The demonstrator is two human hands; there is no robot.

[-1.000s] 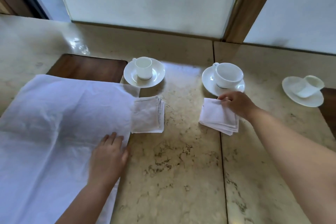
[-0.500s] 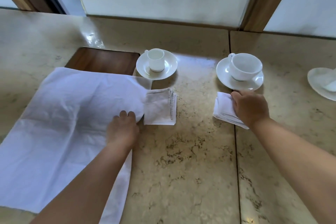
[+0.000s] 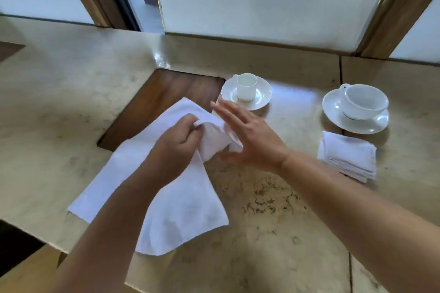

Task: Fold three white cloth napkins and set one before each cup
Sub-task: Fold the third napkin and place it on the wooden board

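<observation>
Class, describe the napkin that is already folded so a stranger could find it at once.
Start at the marble counter under the window, then find the wide cup on its saucer at the right. The folded napkin lies just in front of it, a small square stack, unlike the large cloth held in the left hand.

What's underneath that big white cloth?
The big white cloth lies partly over a dark wooden inset and the marble counter. Anything else beneath is covered.

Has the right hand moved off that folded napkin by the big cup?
Yes. The right hand has left the folded napkin before the big cup and gone left, to the cloth near the small cup.
</observation>
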